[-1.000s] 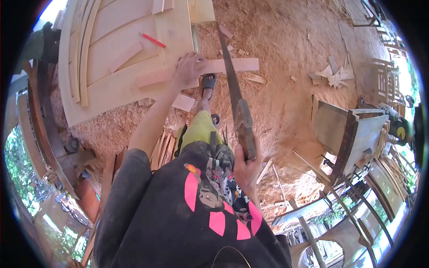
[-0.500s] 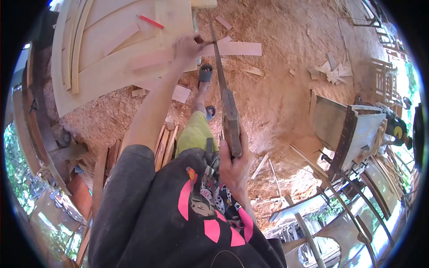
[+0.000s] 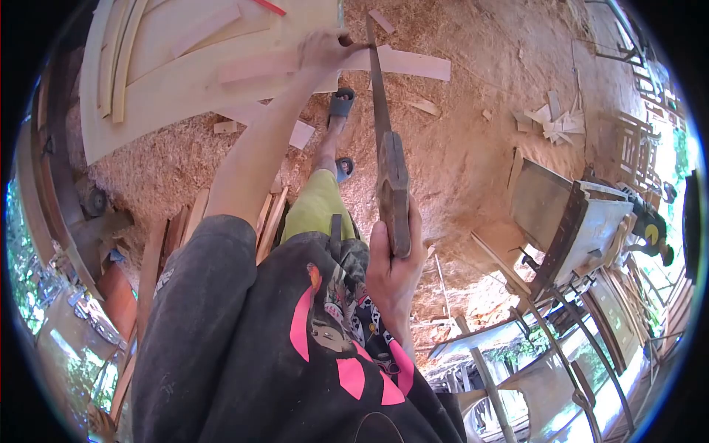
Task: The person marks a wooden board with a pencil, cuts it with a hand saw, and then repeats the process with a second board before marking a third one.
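Observation:
My right hand (image 3: 396, 272) is wrapped round the wooden handle of a saw (image 3: 394, 184). The saw's narrow blade points away from me and crosses a thin, flat wooden strip (image 3: 417, 64) that juts past the edge of a pale wooden panel (image 3: 173, 96). My left hand (image 3: 322, 50) rests on the strip just left of the blade, fingers curled, thumb and fingertips close to the blade. What those fingers pinch is too small to tell. A red pencil-like stick (image 3: 270, 7) lies on the panel at the top.
Long wooden slats (image 3: 127, 63) lie on the panel's left side. Offcuts (image 3: 554, 122) are scattered on the sawdust-covered ground (image 3: 473, 148). At the right stands a wooden workbench (image 3: 591, 229), with a person (image 3: 651, 230) beside it. Boards (image 3: 151, 277) lean at the lower left.
The view has shifted, so the panel and strip appear higher. Both hands also appear slightly further right, with the saw still in my right hand and its blade still across the strip.

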`<state>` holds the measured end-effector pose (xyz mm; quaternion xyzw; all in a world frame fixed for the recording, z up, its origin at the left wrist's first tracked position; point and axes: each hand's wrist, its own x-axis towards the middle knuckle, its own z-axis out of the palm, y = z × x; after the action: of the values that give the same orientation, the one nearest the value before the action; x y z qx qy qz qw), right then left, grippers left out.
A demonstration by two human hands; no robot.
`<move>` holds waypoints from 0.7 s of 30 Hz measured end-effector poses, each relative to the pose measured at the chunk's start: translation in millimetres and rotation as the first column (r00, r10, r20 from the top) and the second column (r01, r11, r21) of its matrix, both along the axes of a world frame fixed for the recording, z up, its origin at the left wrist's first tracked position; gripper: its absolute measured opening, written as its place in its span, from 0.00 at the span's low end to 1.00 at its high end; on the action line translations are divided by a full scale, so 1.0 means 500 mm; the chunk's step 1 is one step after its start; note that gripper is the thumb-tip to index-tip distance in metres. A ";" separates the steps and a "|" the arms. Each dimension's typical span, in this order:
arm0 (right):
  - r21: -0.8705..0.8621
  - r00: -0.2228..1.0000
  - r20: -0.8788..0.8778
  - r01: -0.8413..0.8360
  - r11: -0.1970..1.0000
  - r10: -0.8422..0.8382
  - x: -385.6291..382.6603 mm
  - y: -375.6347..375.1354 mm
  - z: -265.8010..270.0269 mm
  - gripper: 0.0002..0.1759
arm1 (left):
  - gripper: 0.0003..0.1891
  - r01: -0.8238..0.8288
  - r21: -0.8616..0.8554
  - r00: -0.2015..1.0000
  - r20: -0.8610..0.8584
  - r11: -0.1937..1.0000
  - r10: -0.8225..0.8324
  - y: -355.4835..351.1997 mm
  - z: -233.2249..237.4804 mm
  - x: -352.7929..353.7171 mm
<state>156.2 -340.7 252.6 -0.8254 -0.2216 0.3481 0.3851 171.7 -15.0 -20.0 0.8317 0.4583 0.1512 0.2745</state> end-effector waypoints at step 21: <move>0.101 0.987 0.162 -0.022 0.995 0.006 -0.011 -0.016 0.012 0.31 | 0.33 -0.001 0.037 0.997 0.082 0.999 -0.002 -0.008 -0.010 0.004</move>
<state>150.9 -348.9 258.6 -0.8285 -0.2754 0.2711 0.4053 173.7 -18.9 -25.3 0.8300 0.4433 0.1936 0.2775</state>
